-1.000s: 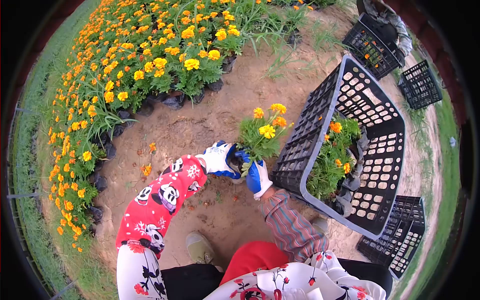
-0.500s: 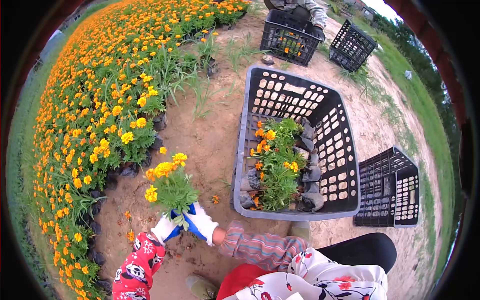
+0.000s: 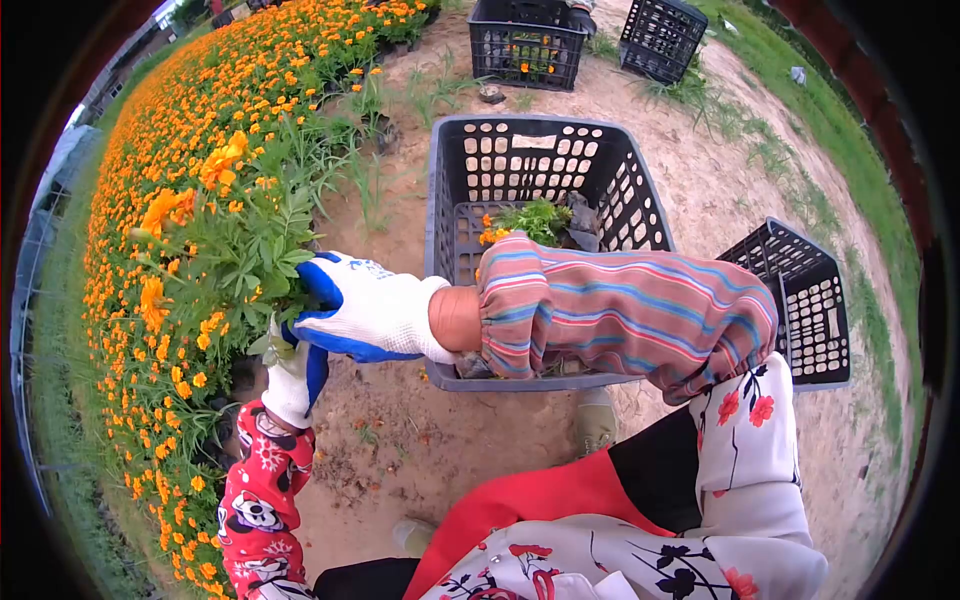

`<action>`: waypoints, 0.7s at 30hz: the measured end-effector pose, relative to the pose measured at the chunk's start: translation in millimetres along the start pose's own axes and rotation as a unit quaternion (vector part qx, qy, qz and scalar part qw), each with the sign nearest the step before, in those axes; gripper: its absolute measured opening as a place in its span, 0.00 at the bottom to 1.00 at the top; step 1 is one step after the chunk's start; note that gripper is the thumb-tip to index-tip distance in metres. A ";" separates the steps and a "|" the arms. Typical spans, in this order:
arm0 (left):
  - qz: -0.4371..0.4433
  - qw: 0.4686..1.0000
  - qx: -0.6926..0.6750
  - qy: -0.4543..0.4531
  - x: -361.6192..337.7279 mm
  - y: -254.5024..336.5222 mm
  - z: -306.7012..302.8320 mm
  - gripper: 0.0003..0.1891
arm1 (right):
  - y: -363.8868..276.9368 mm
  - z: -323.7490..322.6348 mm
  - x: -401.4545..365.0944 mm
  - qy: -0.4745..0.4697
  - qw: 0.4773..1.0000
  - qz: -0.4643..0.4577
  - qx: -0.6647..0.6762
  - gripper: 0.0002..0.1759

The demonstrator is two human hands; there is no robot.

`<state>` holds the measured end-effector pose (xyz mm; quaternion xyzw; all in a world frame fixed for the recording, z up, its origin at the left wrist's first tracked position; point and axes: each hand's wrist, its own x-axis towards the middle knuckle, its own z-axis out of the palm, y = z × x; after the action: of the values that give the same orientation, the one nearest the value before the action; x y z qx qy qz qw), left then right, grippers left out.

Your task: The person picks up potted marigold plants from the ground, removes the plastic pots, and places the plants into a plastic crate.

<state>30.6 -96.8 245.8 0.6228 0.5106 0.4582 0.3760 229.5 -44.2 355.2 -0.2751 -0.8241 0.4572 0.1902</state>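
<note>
Closest in, the left hand (image 3: 293,378), in a white and blue glove at the end of a red cartoon-print sleeve (image 3: 258,500), curls upward under the base of a marigold plant (image 3: 235,225). The right hand (image 3: 368,310), gloved the same way, lies just above it and touches it, with its fingers (image 3: 318,285) closed round the same base. Both hands are together and clamped on the plant (its roots or pot are hidden behind the gloves). The plant stands tilted up and to the left of the hands, its orange blooms at the top.

The right forearm wears a striped sleeve (image 3: 620,315). Below the hands is bare sandy soil (image 3: 400,440).

Just right of the hands, partly behind the striped sleeve, sits a black plastic crate (image 3: 528,124) with marigold seedlings (image 3: 535,218) in dark pots inside it. Further right, beyond the forearm, another black crate (image 3: 805,300) rests on the soil.

Left of and beyond the hands runs a long bed of orange marigolds (image 3: 300,60). Farthest off, past the near crate, stand two more black crates (image 3: 527,40).
</note>
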 end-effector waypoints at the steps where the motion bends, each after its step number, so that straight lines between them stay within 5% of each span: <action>1: 0.028 0.991 0.121 -0.053 19.5 28.6 8.1 0.18 | 2.5 -22.2 -6.1 -0.006 1.000 0.007 -0.010 0.30; 2: 0.190 0.885 0.425 -0.005 31.3 22.9 17.9 0.16 | 9.8 -44.4 -15.1 0.014 0.998 -0.027 -0.059 0.29; 5: 0.185 0.909 0.373 0.004 86.0 68.8 75.3 0.21 | 39.5 -115.5 -63.1 0.025 0.995 0.010 -0.100 0.25; 9: 0.280 0.852 0.443 0.009 140.8 74.1 156.2 0.24 | 123.4 -168.0 -159.9 0.116 0.977 0.162 0.073 0.19; 11: 0.336 0.801 0.494 -0.044 154.0 82.6 193.4 0.20 | 155.7 -177.4 -202.5 0.160 0.967 0.189 0.056 0.18; 12: 0.251 0.795 0.536 -0.131 158.7 90.5 208.1 0.21 | 170.7 -178.2 -220.5 0.198 0.966 0.159 0.051 0.17; 15: 0.222 0.727 0.606 -0.233 174.8 58.9 236.3 0.23 | 193.1 -183.8 -239.7 0.307 0.940 0.120 0.086 0.17; 21: -0.023 0.552 0.696 -0.459 126.7 -60.5 288.2 0.22 | 197.2 -207.1 -203.1 0.281 0.947 0.079 -0.133 0.15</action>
<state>295.6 39.1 127.1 0.8038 0.4423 -0.3973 0.0191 559.3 47.7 278.9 -0.4796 -0.7659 0.2613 0.3393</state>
